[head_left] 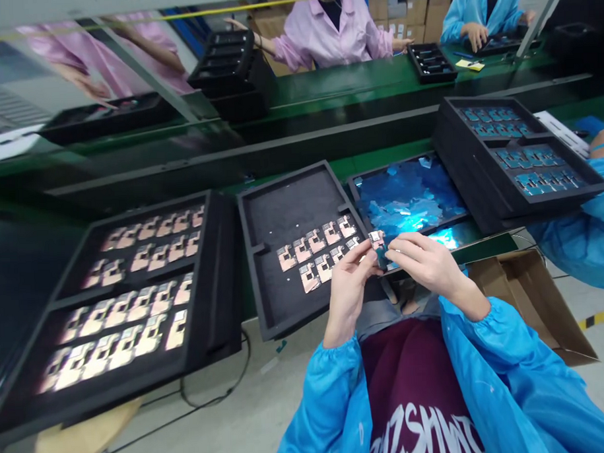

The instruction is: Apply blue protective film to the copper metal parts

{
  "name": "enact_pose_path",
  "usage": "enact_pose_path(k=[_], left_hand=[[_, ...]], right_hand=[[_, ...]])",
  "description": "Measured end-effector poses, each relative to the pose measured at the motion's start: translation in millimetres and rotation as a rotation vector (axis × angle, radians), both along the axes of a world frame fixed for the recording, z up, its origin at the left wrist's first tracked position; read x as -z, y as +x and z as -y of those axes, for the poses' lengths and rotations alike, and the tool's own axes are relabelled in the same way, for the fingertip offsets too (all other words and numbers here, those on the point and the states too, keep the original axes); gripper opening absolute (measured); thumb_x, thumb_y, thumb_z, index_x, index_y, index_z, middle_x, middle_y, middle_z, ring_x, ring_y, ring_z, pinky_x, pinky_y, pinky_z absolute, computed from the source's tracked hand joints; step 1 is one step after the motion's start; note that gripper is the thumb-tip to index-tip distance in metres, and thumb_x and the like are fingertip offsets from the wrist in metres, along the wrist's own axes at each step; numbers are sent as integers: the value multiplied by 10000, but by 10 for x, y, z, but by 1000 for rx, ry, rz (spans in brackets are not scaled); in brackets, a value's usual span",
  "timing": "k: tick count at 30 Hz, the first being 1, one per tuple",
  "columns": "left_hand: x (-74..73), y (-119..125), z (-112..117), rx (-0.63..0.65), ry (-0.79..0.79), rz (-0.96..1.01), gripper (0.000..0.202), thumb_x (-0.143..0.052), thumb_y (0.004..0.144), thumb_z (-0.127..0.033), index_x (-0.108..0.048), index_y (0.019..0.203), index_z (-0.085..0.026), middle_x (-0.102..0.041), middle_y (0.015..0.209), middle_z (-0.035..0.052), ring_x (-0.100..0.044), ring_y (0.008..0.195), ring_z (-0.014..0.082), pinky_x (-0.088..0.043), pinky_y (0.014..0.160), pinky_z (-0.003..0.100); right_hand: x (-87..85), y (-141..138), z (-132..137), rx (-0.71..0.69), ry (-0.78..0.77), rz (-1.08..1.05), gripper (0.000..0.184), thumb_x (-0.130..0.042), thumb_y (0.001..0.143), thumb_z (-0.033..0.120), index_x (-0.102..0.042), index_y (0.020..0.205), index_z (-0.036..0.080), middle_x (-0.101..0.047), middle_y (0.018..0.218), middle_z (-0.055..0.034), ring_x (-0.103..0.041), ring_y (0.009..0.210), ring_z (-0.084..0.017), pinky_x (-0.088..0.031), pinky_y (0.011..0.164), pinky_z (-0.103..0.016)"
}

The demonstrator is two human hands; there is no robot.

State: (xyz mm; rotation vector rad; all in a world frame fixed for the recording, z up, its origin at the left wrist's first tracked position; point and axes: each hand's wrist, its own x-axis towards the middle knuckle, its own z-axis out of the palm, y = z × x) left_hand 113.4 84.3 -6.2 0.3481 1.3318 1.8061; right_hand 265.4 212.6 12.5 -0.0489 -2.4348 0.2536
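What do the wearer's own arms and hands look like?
The left hand and right hand are both ungloved, with no watch visible. The left sleeve and right sleeve are loose, shiny, bright blue fabric, ending in gathered cuffs.

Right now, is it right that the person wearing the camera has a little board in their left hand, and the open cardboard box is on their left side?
Not quite: the head view shows the open cardboard box on their right side, not their left. The left hand does have the little board.
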Motion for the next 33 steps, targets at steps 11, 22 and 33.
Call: enact_pose_path(k=[11, 22, 33], left_hand=[[71, -384, 127, -260, 11, 13, 464, -948, 746, -384, -746, 1117, -189, -813, 1062, 68, -767, 837, 171, -620, 683, 255], [58, -1588, 910, -460, -900, -925, 298, -664, 942, -223, -801, 1185, -118, -848, 1056, 123, -810, 905, 256, -618, 896, 354], [-64, -1539, 709, -212, -1367, -1176, 277, -599, 1069, -290, -818, 1199, -182, -827, 1126, 166, -775, 1098, 394, -557, 872, 426]], right_hand=[[101, 59, 58, -28, -89, -60, 270, -541, 1093, 125, -724, 1235, 262, -793, 1145, -79, -740, 1098, -241, -638, 933, -384], [456, -760, -1650, 522, -500, 306, 230, -558, 976, 259, -755, 1069, 186, -802, 1046, -134, -745, 974, -291, -572, 914, -408], [273, -1080, -1908, 549, 35, 384, 444, -471, 1046, 326, -678, 1401, 157, -664, 1359, -230, -606, 1233, -399, -571, 866, -481]])
